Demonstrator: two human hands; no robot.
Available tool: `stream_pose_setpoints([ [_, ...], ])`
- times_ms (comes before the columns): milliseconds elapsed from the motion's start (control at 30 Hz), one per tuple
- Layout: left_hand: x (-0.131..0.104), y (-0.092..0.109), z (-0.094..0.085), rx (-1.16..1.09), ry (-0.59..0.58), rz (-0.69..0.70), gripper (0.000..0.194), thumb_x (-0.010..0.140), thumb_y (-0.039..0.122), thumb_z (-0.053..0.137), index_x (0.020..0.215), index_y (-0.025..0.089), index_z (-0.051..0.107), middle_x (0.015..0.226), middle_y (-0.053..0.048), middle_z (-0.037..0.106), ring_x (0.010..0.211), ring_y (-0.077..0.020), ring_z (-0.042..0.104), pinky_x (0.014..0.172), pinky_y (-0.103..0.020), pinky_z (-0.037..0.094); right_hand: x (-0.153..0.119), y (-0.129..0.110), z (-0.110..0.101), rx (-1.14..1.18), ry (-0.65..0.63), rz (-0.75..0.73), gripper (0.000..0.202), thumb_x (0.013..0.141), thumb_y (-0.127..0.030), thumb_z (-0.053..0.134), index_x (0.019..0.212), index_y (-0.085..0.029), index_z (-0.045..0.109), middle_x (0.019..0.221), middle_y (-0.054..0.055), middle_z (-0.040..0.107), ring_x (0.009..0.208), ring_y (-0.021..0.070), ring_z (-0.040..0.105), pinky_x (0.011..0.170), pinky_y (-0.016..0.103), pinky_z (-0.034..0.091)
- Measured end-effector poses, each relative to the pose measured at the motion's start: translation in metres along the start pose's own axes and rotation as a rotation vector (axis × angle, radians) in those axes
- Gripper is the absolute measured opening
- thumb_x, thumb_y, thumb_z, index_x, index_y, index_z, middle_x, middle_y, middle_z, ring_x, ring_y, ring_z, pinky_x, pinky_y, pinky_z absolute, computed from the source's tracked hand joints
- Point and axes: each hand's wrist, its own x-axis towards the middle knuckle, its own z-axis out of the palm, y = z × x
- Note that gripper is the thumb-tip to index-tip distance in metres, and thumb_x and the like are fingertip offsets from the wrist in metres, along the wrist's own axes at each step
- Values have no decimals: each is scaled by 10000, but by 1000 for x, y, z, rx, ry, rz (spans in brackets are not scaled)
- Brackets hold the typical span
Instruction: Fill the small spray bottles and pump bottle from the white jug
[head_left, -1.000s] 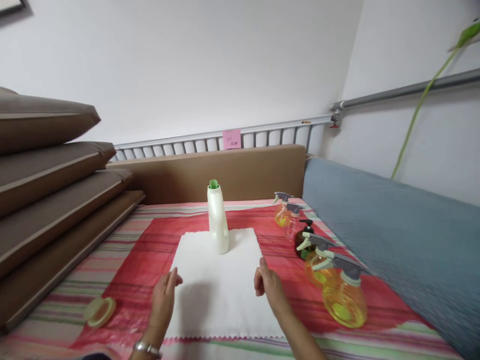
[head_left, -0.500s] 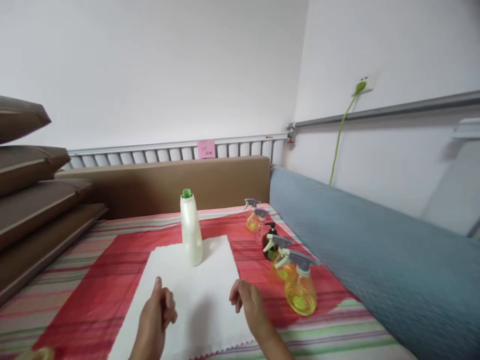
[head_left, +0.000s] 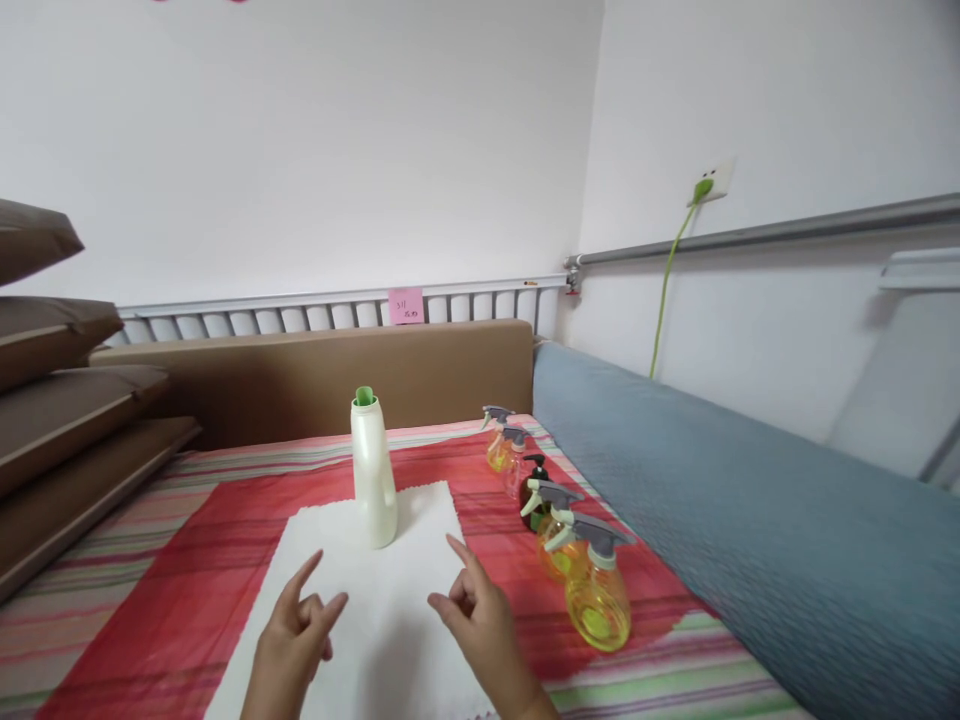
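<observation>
A tall white bottle (head_left: 373, 475) with a green spout in its capless mouth stands upright on a white cloth (head_left: 409, 590). Nearer to me, over the cloth's left part, is my left hand (head_left: 294, 632), its index finger and thumb spread apart with nothing between them. My right hand (head_left: 478, 615) hovers over the right side of the cloth in a like pose, index and thumb apart, the other fingers curled. Neither hand touches the bottle.
On the right stand several spray bottles, the nearest a yellow one (head_left: 598, 600), with a dark pump bottle (head_left: 535, 500) among them. A blue padded side (head_left: 675, 450) borders the red cloth (head_left: 180, 560). Brown cushions (head_left: 82, 410) are stacked at left.
Both hands have opened from loosely curled fingers, stretching out index fingers and thumbs. The view has shifted slightly; the bottles keep their places on the cloths.
</observation>
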Motion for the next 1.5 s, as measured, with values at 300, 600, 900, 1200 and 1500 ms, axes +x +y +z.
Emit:
stream_pose_setpoints([
  [300, -5, 5, -11, 477, -27, 258, 831, 677, 287, 516, 1423, 156, 175, 516, 119, 207, 427, -102, 285, 486, -189, 283, 0, -4, -2, -380, 47, 19, 685, 772, -144, 410, 1421, -168, 192, 524, -96, 320, 473, 137, 410, 532, 241, 333],
  [600, -9, 5, -14, 526, -47, 232, 843, 660, 212, 453, 1427, 100, 120, 507, 124, 221, 428, -109, 306, 495, -187, 282, -1, 2, 0, -427, -15, 48, 714, 747, -121, 383, 1424, -160, 160, 492, -103, 308, 453, 145, 406, 505, 240, 286],
  [900, -10, 6, -11, 507, -74, 220, 854, 674, 235, 461, 1430, 103, 85, 525, 120, 207, 445, -110, 293, 515, -191, 275, -1, 3, 0, -413, -2, 45, 725, 745, -131, 390, 1429, -155, 152, 491, -104, 302, 453, 141, 397, 499, 236, 301],
  [1200, -4, -3, -13, 520, -50, 221, 867, 655, 289, 469, 1428, 116, 119, 495, 119, 238, 431, -121, 312, 502, -207, 281, 1, 5, 1, -441, -4, 22, 790, 724, -89, 410, 1437, -202, 91, 482, -108, 326, 445, 129, 414, 480, 232, 282],
  [1500, -8, 2, -10, 506, -55, 209, 872, 646, 291, 468, 1427, 108, 126, 500, 117, 238, 433, -123, 312, 500, -207, 295, -1, 5, 1, -453, -9, 27, 798, 729, -82, 399, 1439, -210, 57, 488, -108, 324, 455, 132, 416, 487, 236, 272],
])
